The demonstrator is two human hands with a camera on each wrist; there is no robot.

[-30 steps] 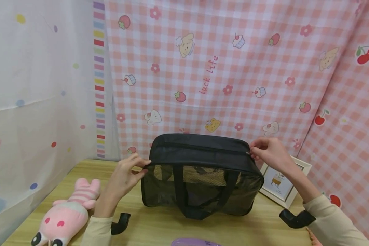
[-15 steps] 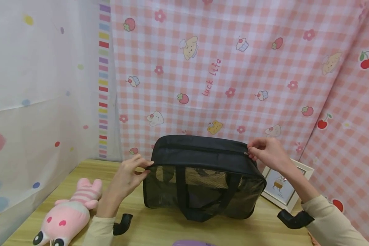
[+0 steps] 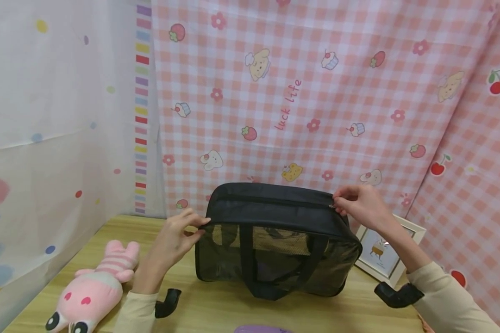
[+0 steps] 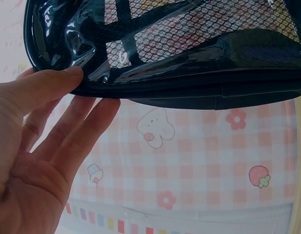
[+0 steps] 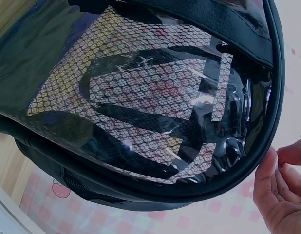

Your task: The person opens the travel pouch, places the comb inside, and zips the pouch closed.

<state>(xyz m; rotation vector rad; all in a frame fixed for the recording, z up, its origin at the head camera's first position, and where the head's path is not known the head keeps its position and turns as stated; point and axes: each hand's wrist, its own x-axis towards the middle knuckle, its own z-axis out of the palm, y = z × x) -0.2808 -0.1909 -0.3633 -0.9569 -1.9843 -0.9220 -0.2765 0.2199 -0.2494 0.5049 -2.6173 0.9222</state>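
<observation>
A black bag [image 3: 275, 268] with clear front panels, mesh and a looped front handle [image 3: 247, 259] stands upright on the table. My left hand [image 3: 171, 243] pinches the piped edge at its upper left corner. In the left wrist view, the thumb of that hand [image 4: 38, 122] lies on the clear panel and its fingers are behind the edge. At the right end of the top zipper [image 3: 275, 201], my right hand [image 3: 366, 210] pinches the small zipper pull [image 3: 332, 206] between thumb and fingers. The right wrist view has this hand [image 5: 282, 190] beside the bag's rounded edge.
A pink plush toy [image 3: 96, 291] lies on the wooden table [image 3: 200, 310] at the left. Behind my right forearm leans a white picture frame [image 3: 393, 273]. A purple object [image 3: 262, 329] shows at the front edge. Patterned curtains [image 3: 291, 92] hang close behind the bag.
The zipper pull and my right hand have shifted slightly left along the bag's top. My left hand keeps its pinch on the corner. The head view has turned a little.
</observation>
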